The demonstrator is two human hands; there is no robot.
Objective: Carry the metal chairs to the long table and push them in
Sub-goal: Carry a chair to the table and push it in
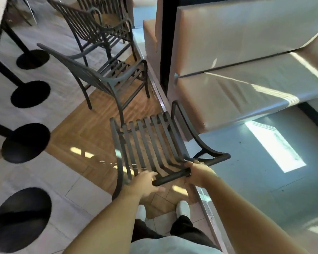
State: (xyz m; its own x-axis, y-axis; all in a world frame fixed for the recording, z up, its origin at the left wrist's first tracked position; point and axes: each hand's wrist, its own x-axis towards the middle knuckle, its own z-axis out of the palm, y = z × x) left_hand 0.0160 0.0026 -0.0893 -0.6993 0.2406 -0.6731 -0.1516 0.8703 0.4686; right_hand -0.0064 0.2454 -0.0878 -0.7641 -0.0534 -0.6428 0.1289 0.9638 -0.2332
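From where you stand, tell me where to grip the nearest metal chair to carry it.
Grip the top rail of the nearest chair from behind, hands apart, as the right hand already does. It is a round bar facing you; the left hand should close beside it.

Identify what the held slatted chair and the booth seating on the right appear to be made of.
Dark slatted chair: apparently metal, matte dark paint; thin rigid slats and tubular frame. Pale padded booth seating: seemingly smooth vinyl or leather, given its soft sheen and creases.
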